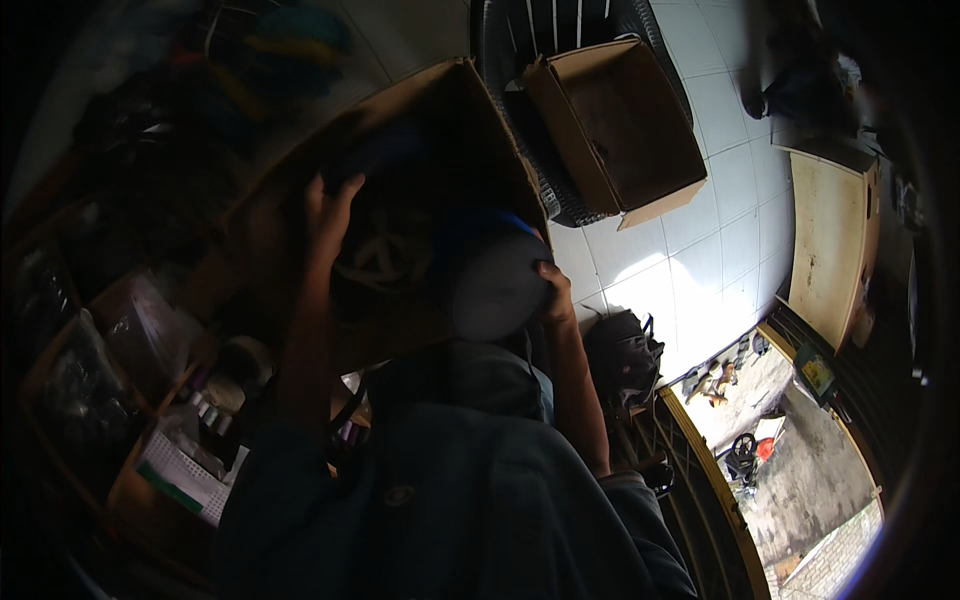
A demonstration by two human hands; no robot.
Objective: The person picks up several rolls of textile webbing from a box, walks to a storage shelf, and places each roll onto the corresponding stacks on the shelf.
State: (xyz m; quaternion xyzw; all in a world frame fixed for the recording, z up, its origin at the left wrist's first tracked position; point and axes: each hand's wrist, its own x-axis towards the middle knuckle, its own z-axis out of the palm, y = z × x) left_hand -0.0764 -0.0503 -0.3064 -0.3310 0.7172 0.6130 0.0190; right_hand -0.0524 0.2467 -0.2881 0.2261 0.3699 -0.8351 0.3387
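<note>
My right hand (556, 292) grips the edge of a round, flat-faced grey thing with a blue rim (500, 285), thumb on its face. It is held tilted over the near right part of a large open cardboard box (455, 75). Over the box's left side is my left hand (335, 212), its thumb and a finger bent against a dark bluish thing (388, 150). Shadow and blur hide that thing's shape and the rest of those fingers. Between my hands, pale crossing bands (378, 260) show dimly inside the box.
A smaller open cardboard box (635, 125) sits on a black slatted chair (555, 25) beyond. A black bag (625, 350) is by my right arm. Thread spools (208, 412) and a white sheet (185, 475) lie at left. A yellow-edged folding gate (715, 480) borders the bright doorway.
</note>
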